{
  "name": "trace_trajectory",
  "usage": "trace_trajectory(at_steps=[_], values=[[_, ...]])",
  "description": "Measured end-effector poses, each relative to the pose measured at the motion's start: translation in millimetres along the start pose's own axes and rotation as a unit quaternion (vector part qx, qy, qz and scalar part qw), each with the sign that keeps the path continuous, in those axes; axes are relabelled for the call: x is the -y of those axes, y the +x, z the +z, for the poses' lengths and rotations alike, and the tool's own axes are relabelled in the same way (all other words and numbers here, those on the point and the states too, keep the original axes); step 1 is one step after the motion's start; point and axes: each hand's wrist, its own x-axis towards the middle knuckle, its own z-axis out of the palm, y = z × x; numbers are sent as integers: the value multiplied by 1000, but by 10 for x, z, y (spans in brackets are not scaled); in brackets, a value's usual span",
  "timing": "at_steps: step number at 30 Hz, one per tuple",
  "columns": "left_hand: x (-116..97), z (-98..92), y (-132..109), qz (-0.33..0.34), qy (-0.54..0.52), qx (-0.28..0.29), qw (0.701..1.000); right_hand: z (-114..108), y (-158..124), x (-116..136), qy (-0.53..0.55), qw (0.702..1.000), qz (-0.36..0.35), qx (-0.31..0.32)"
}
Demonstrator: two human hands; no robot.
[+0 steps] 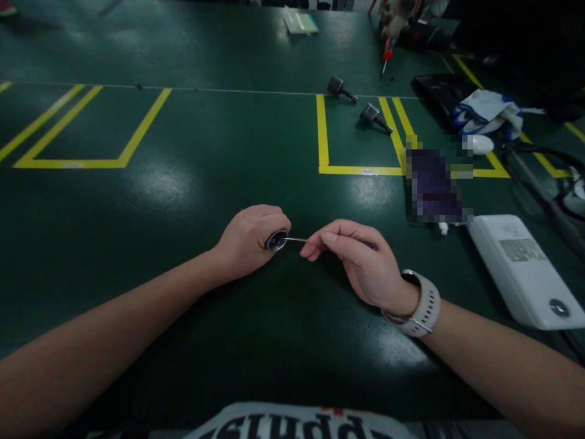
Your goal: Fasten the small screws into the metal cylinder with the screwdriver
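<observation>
My left hand point(253, 238) is closed round a dark cylindrical part point(276, 241), whose round open end with a metal rim faces right. Most of its body is hidden in the fist. To the right, my right hand point(354, 256) grips a thin screwdriver-like tool point(296, 239) between thumb and fingers. Its slender metal shaft points left, and the tip reaches into the part's open end. The hand covers most of the handle, so its kind is not certain. Both hands are low over the green table point(205, 360).
Two dark cylindrical parts with stems point(373, 117) lie beyond my hands, near yellow tape lines point(323, 134). A red-handled screwdriver point(387, 56) is farther back. On the right are a phone point(434, 186), a white power bank point(525, 271), cables point(543, 189) and blue-white gloves point(489, 113).
</observation>
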Motion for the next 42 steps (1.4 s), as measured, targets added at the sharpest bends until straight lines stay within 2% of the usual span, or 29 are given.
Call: trace_trajectory(at_steps=[4, 11, 19, 24, 27, 32, 35, 37, 42], values=[[0, 8, 1, 20, 62, 1, 998, -7, 1, -1, 1, 1000, -5, -12], [21, -70, -8, -20, 107, 32, 994, -23, -5, -9, -16, 999, -23, -33], [99, -71, -42, -69, 52, 26, 996, -51, -31, -42, -64, 997, -38, -33], [127, -37, -35, -84, 2, -9, 996, -18, -62, -15, -98, 990, -95, -25], [124, -32, -33, -63, 0, -15, 998, 31, -86, 27, -198, 971, -133, 5], [96, -33, -33, -51, 15, -12, 999, 90, -84, 49, -356, 904, -224, 74], [83, -29, -31, -50, 17, -5, 999, 102, -82, 42, -407, 878, -232, 97], [79, -25, -28, -48, 20, -8, 999, 105, -82, 38, -410, 881, -220, 87], [72, -27, -23, -43, 22, 0, 999, 100, -65, 24, -333, 929, -153, 57]])
